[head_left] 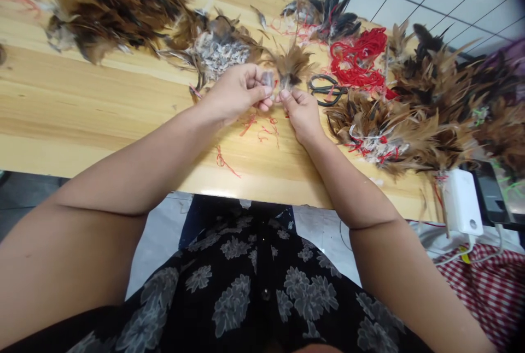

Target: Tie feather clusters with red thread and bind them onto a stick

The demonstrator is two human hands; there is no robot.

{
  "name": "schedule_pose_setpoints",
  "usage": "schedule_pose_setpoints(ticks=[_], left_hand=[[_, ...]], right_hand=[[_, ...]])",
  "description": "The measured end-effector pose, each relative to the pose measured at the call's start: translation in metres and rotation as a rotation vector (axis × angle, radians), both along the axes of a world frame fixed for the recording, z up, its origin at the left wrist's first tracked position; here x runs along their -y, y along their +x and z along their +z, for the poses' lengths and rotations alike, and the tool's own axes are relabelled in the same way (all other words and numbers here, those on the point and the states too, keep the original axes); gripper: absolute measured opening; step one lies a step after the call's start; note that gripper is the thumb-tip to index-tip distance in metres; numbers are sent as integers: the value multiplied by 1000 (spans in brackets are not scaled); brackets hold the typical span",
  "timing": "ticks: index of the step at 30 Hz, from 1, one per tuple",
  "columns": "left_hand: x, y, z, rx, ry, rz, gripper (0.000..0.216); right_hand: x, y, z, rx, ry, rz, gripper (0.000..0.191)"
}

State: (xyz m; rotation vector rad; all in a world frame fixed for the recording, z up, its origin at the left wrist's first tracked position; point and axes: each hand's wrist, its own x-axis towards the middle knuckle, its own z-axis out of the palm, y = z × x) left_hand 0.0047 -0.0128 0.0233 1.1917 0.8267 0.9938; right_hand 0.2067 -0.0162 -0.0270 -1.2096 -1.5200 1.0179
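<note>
Both hands meet over the middle of the table (82,107), fingertips nearly touching.

1. Left hand (240,93): fingers curled in, thumb and fingertips pinched shut on a bit of grey down (268,78). Whether the down is joined to the tuft cannot be told.
2. Right hand (302,113): closed narrow, fingertips gripping the base of the tuft (292,63). The tuft is brown, fans upward and away from the person, and is held just above the tabletop.

Surroundings:
- Scissors (328,89), black-handled, lie flat just to the right of the right hand.
- Red cord (359,58) sits in a loose heap beyond the scissors.
- Red scraps (266,131) are scattered on the wood under and in front of the hands.
- A bundle (379,137) of brown feathers, bound with red and white thread, lies near the right wrist.
- A large pile (110,6) of brown feathers occupies the far left of the table; a smaller speckled heap (215,49) lies just beyond the left hand.
- A white adapter (461,200) rests at the near right edge.
</note>
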Motion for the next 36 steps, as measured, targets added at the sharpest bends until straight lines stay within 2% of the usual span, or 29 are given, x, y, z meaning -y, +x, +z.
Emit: schedule_pose_setpoints(ticks=[3,7,13,19,24,30,36], left_hand=[[2,4,-1,14,-28,34,38],[-2,4,-10,-2,29,115,32],[-5,5,-14,-19,67,111,34],[-7,5,-13,14,45,25,31],[-9,1,-14,19,-20,-103,30],[-4,-1,-11,28,-100,-121,39],[-4,-1,-16,7,-71,-150,43]], right_hand=[[1,-4,2,-19,-5,21,59],[-1,-9,1,-80,-45,86,55],[3,-11,11,-64,-90,98,56],[-1,-6,3,51,-18,103,64],[1,-6,8,65,-38,210,73],[5,-9,18,17,-88,303,75],[10,-12,25,-34,-126,293,67]])
